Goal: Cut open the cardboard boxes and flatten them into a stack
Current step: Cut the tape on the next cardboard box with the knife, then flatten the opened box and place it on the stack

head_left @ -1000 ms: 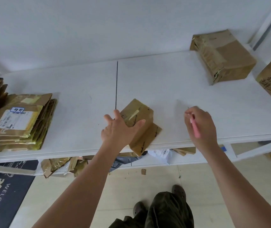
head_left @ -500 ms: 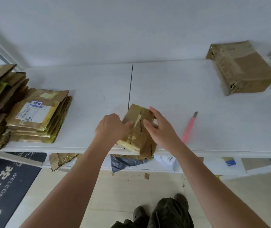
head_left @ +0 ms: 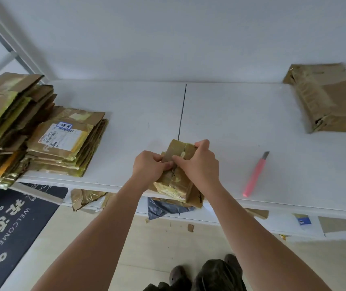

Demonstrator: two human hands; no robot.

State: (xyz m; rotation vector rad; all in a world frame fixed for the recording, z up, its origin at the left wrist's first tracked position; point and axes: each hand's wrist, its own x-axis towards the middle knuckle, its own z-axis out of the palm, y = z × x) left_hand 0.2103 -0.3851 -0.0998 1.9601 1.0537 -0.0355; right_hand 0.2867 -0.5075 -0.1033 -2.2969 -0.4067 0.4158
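A long white table (head_left: 241, 114) runs the width of the view, a dark seam crossing it at the middle, with a plain pale wall behind. On its left end sit two stacks of flattened cardboard: a taller, more ragged stack (head_left: 8, 114) at the far left edge, and just beside it a lower stack (head_left: 67, 143) whose top piece carries a white shipping label. At the far right of the table, well apart from the hands, lies a taped brown box (head_left: 327, 97), uncut and tilted onto one side. A dark doormat (head_left: 10, 227) with pale lettering lies on the floor at lower left, and cardboard scraps (head_left: 86, 197) rest on a lower shelf beneath the table edge. At the near edge of the table, just right of the seam, a small brown box (head_left: 178, 181) wrapped in shiny tape sits between both hands, its near end overhanging the edge. The left hand (head_left: 149, 168) grips the box's left side, fingers curled onto the top face. The right hand (head_left: 199, 164) curls over the top right, its fingertips hooked on the far edge and its thumb meeting the left hand's fingers at the middle of the top. Both forearms reach straight forward from below. A pink utility knife (head_left: 256, 175) lies on the table to the right of the right hand, apart from it, blade end pointing away.
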